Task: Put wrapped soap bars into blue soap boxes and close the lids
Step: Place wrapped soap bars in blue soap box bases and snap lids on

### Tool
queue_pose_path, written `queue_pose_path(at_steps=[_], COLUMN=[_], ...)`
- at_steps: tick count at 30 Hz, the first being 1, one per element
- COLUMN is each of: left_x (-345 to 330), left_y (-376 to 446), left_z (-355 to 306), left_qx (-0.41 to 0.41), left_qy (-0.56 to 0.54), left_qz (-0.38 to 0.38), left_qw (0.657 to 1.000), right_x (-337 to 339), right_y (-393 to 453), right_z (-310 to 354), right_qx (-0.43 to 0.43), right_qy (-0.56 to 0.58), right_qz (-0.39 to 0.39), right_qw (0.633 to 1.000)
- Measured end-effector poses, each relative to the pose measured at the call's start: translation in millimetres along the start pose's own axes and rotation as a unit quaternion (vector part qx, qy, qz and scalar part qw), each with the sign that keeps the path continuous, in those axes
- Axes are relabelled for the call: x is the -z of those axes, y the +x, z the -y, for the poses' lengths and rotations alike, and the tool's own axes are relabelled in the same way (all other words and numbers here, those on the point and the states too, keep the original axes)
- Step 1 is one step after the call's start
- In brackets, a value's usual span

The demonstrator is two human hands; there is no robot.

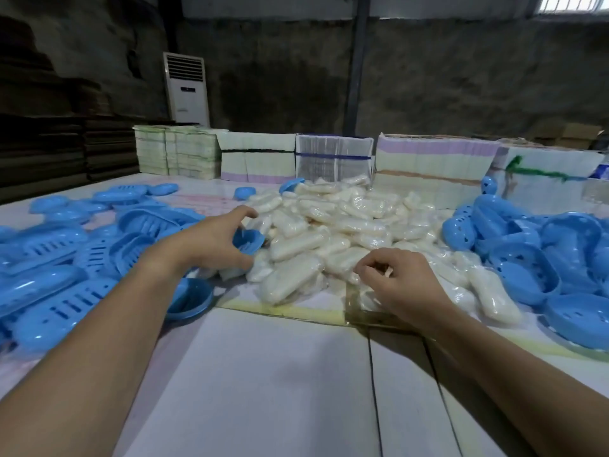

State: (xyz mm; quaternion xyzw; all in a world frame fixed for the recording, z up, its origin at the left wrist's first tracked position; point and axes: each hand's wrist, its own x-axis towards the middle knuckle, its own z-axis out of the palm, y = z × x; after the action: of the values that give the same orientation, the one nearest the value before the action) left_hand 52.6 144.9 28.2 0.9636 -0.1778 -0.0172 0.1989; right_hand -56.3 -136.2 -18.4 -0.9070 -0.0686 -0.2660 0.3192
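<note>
From the head view, your left hand point(214, 240) reached to the left edge of the heap of wrapped soap bars point(329, 232) in the middle of the surface point(263, 374), its grip curled round a blue soap box point(248, 240) held just beside the heap. Your right hand point(403, 285) rested at the near right edge of the heap, fingertips point(362, 270) drawn together and pinching the clear wrapping of a soap bar point(367, 296) under it. Slotted blue box halves point(66, 258) lay piled to your left, and more blue box halves point(540, 252) to your right. One round blue piece point(191, 298) sat beneath your left forearm. Bundled stacks of flat cartons point(333, 156) lined the far edge.
</note>
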Motion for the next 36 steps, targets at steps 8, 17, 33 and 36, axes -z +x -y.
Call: queue_pose_path(at_steps=[8, 17, 33, 36], left_x=[-16.5, -74.1, -77.6, -85.4], left_y=[-8.6, -44.6, -38.9, -37.6], left_z=[-33.1, -97.5, -89.7, -90.4], left_qx=[-0.126, -0.3, -0.274, -0.266], left_qy=[-0.052, -0.045, -0.072, -0.118], left_qz=[-0.171, -0.025, 0.078, 0.069], left_qw=[0.976, 0.953, 0.956, 0.954], right_x=[0.3, 42.9, 30.5, 29.5], right_y=[0.1, 11.3, 6.5, 8.1], right_z=[-2.1, -5.2, -19.0, -22.7], right_qx=[-0.007, -0.077, -0.157, -0.147], right_qy=[0.028, 0.002, -0.367, -0.326], right_qz=[-0.023, -0.167, 0.131, 0.125], right_qw=[0.999, 0.983, 0.908, 0.925])
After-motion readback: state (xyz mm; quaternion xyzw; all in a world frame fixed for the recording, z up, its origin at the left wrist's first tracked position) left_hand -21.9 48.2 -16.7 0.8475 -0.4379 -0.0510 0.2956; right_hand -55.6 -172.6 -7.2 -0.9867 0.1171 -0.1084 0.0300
